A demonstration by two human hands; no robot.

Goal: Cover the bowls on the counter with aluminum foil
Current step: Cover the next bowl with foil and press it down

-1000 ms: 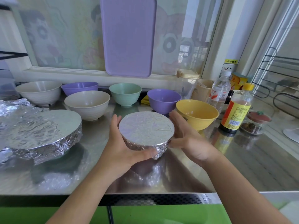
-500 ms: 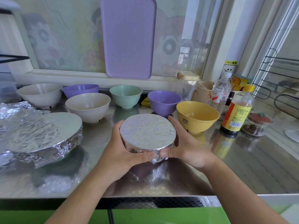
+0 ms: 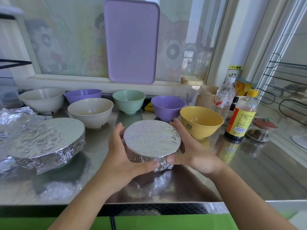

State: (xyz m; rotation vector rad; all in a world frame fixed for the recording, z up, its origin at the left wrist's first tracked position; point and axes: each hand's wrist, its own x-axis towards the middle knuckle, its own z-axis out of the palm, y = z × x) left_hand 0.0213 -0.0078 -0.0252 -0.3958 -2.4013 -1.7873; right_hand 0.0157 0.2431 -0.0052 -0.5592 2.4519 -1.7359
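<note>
A small foil-covered bowl sits at the middle of the steel counter. My left hand cups its left side with the thumb pressed on the foil at the front. My right hand wraps the right side, its thumb meeting the left one on the front fold. A larger foil-covered dish stands at the left. Uncovered bowls line the back: two cream bowls, two purple bowls, a green bowl and a yellow bowl.
Loose crumpled foil lies at the far left. A soy sauce bottle, a water bottle and a small jar stand at the right. A purple tray leans on the window. A wire rack is far right.
My right thumb has come round to the front of the small bowl and now presses the foil next to my left thumb. The bowl stays in place.
</note>
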